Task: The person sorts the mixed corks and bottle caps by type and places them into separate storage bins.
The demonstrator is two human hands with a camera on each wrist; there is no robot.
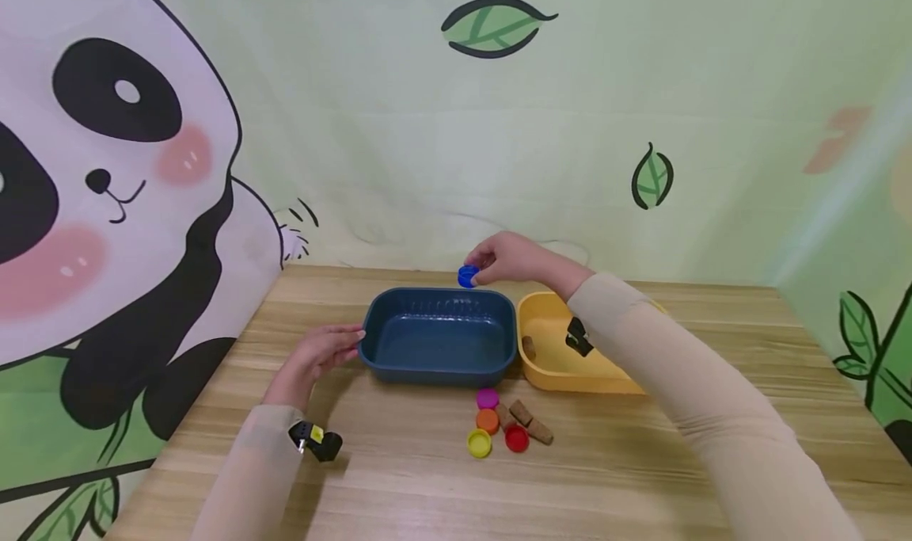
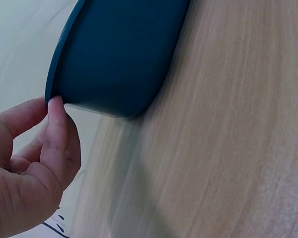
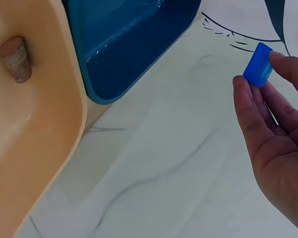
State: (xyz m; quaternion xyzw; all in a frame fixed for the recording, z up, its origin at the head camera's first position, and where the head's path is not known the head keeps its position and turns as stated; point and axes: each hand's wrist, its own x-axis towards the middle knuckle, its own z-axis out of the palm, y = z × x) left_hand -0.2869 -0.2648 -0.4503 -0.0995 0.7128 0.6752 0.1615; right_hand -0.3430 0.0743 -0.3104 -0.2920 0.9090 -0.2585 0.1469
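Flat, light-brown worktop (image 1: 399, 478) with streaked wood grain.
Toward its far edge stands a dark-blue, rounded-rectangular, plastic-looking tray (image 1: 438, 377); just beside its right end is a yellow, rounded-rectangular, plastic-looking tray (image 1: 580, 381), partly hidden from above. Nearer the front edge, close together, lie a magenta round plastic-looking cap (image 1: 488, 399), an orange round one (image 1: 488, 421) and a yellow round one (image 1: 479, 443), in a row running away from the blue tray. A red round one (image 1: 517, 438) lies right of the yellow cap, near three brown, cylindrical cork pieces (image 1: 521, 412).
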